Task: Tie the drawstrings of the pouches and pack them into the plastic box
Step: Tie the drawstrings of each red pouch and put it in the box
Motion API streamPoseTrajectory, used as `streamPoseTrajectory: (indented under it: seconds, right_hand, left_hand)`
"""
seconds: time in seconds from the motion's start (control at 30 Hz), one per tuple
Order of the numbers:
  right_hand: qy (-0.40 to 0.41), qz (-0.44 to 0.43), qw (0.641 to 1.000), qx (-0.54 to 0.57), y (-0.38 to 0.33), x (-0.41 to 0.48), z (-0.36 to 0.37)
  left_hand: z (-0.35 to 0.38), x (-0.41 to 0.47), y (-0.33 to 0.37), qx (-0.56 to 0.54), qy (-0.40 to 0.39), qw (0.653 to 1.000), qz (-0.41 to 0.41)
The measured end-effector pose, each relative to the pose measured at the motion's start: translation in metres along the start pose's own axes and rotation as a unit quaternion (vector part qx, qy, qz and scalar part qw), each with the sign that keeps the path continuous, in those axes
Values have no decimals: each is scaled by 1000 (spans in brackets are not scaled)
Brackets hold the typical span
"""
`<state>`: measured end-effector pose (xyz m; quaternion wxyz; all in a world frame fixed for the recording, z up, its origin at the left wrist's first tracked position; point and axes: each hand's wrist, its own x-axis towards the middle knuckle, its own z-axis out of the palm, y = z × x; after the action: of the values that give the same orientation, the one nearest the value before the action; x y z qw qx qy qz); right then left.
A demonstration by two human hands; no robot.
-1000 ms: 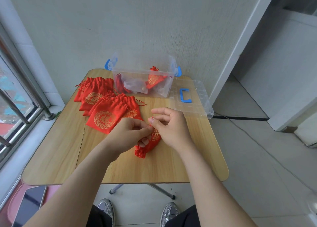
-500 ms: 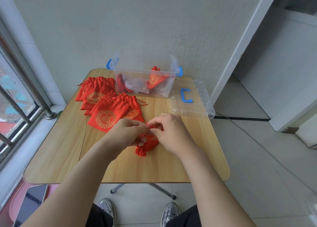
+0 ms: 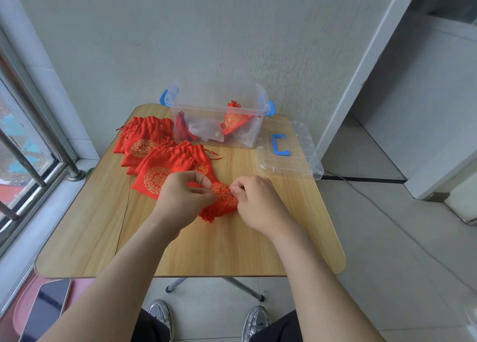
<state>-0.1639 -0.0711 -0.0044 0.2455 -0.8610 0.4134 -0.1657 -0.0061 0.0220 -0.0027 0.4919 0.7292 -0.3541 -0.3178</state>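
Observation:
A small red pouch (image 3: 221,204) with gold print lies gathered on the wooden table (image 3: 232,248), its ruffled mouth pointing toward me. My left hand (image 3: 183,196) pinches its drawstring on the left side. My right hand (image 3: 258,201) pinches the drawstring on the right side, close to the pouch. A pile of flat red pouches (image 3: 154,152) lies at the back left. The clear plastic box (image 3: 254,132) with blue latches stands at the back by the wall and holds a couple of red pouches (image 3: 233,118).
The box's clear lid (image 3: 296,161) with a blue handle lies on the table's right back corner, overhanging the edge. A window frame and sill (image 3: 33,166) run along the left. A phone (image 3: 45,308) rests on a pink surface at lower left.
Both hands have drawn a little apart at the pouch's neck, each pinching the string. The pouch has stayed in the same spot on the table.

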Motion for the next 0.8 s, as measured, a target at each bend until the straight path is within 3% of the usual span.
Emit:
streamPoseTrajectory:
  seconds: [0.13,0.27,0.6,0.8]
  right_hand:
    - [-27,6,998,54,-2,-1,-4]
    - [-34,23,995,94,-5,-1,-2]
    - [-11,73,988,135,-6,0,-3]
    - [-5,62,990,126,-8,-2,-5]
  left_hand:
    - [4,-1,0,74,48,994,64]
    - [5,0,2,109,32,991,72]
    - [6,-5,6,99,-15,990,95]
    - [5,-1,2,50,28,996,72]
